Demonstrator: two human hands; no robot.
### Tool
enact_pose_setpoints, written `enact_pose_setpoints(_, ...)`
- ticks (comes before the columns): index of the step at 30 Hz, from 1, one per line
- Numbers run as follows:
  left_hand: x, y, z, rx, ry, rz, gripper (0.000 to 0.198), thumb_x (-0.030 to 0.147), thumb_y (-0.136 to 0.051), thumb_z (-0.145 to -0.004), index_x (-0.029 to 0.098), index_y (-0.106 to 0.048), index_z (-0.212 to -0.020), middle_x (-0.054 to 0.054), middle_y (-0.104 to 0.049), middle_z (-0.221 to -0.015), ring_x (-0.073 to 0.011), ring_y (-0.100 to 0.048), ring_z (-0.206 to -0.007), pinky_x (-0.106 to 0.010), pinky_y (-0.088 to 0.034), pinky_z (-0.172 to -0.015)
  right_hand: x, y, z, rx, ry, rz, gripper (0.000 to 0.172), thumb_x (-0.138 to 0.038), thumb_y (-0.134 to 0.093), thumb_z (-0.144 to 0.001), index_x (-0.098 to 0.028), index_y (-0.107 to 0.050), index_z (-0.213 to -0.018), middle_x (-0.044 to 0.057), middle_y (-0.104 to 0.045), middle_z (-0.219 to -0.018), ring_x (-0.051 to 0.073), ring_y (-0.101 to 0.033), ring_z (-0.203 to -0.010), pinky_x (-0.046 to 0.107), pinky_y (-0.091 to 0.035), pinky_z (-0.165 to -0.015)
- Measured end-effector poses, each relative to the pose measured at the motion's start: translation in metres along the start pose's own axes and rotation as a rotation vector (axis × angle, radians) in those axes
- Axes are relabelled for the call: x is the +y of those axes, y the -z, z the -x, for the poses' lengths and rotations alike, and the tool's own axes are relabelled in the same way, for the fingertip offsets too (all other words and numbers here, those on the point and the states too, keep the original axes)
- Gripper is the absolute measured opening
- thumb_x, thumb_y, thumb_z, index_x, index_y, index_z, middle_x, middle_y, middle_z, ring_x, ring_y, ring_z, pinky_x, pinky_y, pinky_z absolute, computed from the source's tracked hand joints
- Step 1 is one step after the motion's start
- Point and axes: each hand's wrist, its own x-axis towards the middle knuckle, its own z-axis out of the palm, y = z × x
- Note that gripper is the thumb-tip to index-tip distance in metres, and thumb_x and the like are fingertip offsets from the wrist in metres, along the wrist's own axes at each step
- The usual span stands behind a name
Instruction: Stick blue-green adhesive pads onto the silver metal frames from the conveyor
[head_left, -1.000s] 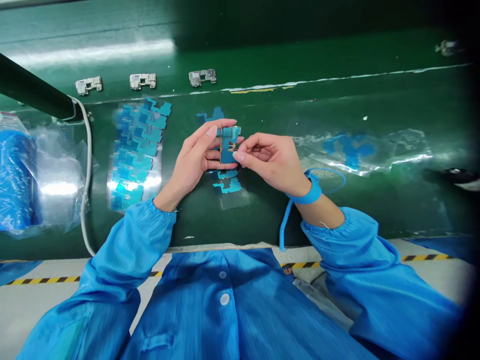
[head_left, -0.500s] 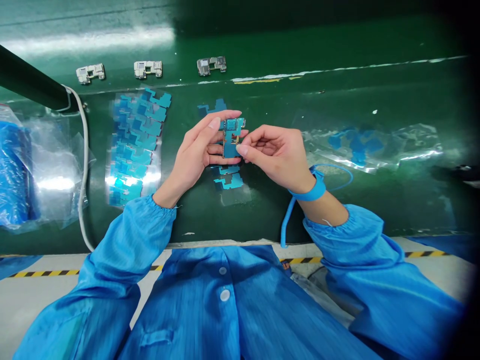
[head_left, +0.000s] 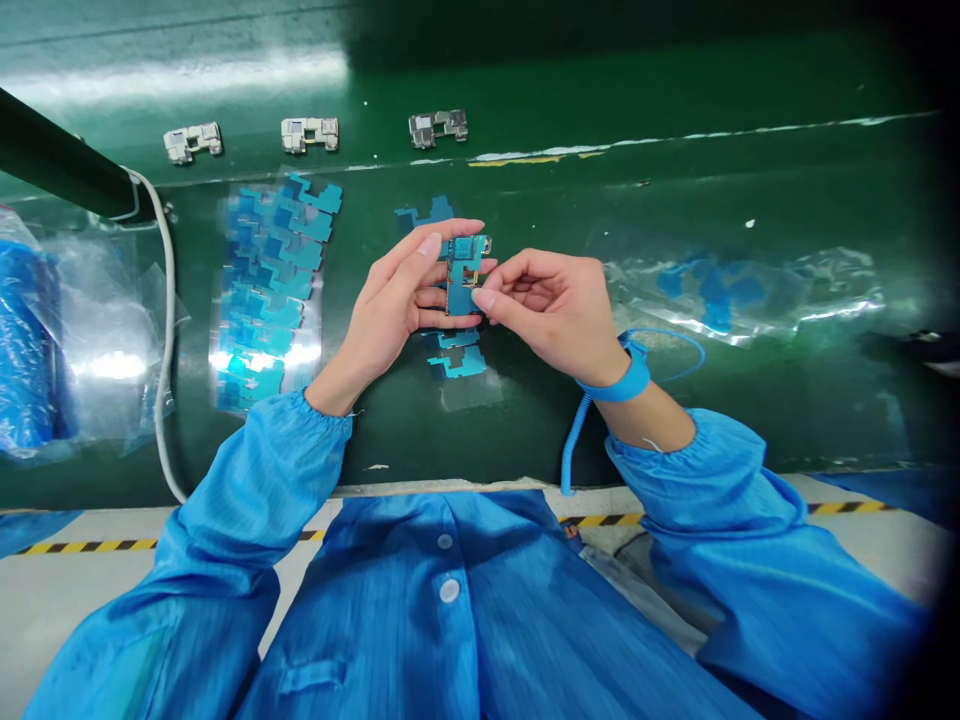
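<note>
Board (head_left: 460,300) was located between the hands. Left hand (head_left: 394,290) grasped it, fingers spread around it. Right hand (head_left: 559,300) met its right edge at the thumb tip — pinching could not be determined. Blue films (head_left: 283,262) lay left of the left hand; metal parts (head_left: 324,130) lay beyond both.

Bd (head_left: 458,301) in L hand (head_left: 395,293), R hand (head_left: 561,308) touching

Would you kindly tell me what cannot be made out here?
In the head view:
Circuit board: its back faces away.
Blue film pieces beneath: partly hidden by the left hand.
Blue bagged bundle: cut off by the picture's left edge.
Right hand: anything pinched is too small to see.
</note>
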Motion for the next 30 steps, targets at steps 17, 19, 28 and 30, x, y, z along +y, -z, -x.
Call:
enact_pose_setpoints(17,-0.0008,0.0013,0.0011,-0.021,-0.009,0.010,0.049,0.061,-0.068,-0.106,0.026,-0.075,-0.141,-0.006,-0.083,-0.115,-0.0324,-0.085,-0.115,-0.041,-0.073,-0.089,0.0031,0.0013,-0.0002,0.002,0.000,0.004,0.036,-0.050,-0.101,-0.080,-0.025,-0.074,-0.079,0.001,-0.072,-0.077,0.016,-0.066,-0.069,0.034,-0.065,-0.068)
enact_pose_setpoints(19,-0.0008,0.0018,0.0013,-0.031,-0.014,0.004,0.051,0.061,-0.069,-0.106,0.026,-0.074,-0.142,-0.007,-0.083,-0.116,-0.0327,-0.085,-0.114,-0.041,-0.073,-0.089,0.0038,0.0012,0.0000,0.004,0.004,0.005,0.035,-0.048,-0.100,-0.082,-0.024,-0.075,-0.079,0.001,-0.071,-0.077,0.016,-0.067,-0.070,0.033,-0.065,-0.069)
enact_pose_setpoints(28,-0.0055,0.0039,-0.0014,-0.084,-0.070,-0.089,0.057,0.064,-0.053,-0.111,0.026,-0.066,-0.151,-0.007,-0.084,-0.125,-0.0296,-0.086,-0.114,-0.041,-0.074,-0.092,0.0040,0.0017,-0.0021,-0.019,0.039,-0.010,0.037,-0.046,-0.101,-0.081,-0.021,-0.074,-0.080,0.000,-0.072,-0.076,0.012,-0.064,-0.066,0.028,-0.064,-0.066)
enact_pose_setpoints(30,-0.0065,0.0051,-0.0023,-0.094,-0.081,-0.109,0.059,0.065,-0.051,-0.111,0.025,-0.064,-0.153,-0.008,-0.084,-0.127,-0.0290,-0.086,-0.113,-0.041,-0.074,-0.092,0.0041,0.0026,-0.0028,-0.039,0.033,-0.005,0.036,-0.046,-0.101,-0.081,-0.021,-0.074,-0.081,-0.001,-0.072,-0.077,0.012,-0.063,-0.066,0.028,-0.063,-0.065)
